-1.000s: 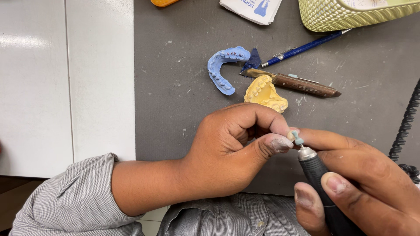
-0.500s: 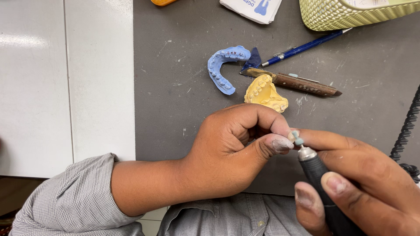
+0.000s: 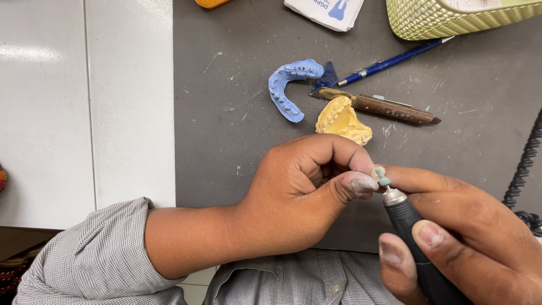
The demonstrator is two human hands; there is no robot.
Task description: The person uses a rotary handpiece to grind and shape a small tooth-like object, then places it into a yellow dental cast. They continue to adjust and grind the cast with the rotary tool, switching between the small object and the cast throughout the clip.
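Grey matting covers the table [image 3: 226,141], with a white tiled strip along its 9 o'clock side. At centre, the left hand [image 3: 299,197] is curled closed, thumb and forefinger pinching a small workpiece that the fingers hide almost entirely; its kind cannot be told. The right hand [image 3: 468,237] is wrapped around a dark rotary handpiece [image 3: 415,237] in a pen-like grip, thumb and fingers closed on the barrel. The small pale-blue polishing tip [image 3: 382,176] sits at the left thumb tip, touching or just beside the pinched piece.

For good control, keep both hands braced against each other as shown, so the tip cannot skate. Apply the tip lightly and at a shallow angle; keep the thumb pad clear of the rotating point. Rotate the piece rather than the tool.

At 12 o'clock of the hands lie a yellow dental cast [image 3: 343,121], a blue impression [image 3: 288,87], a wooden-handled wax knife [image 3: 389,107] and a blue pen [image 3: 395,59]. A woven yellow-green basket [image 3: 451,20] sits at 1 o'clock.
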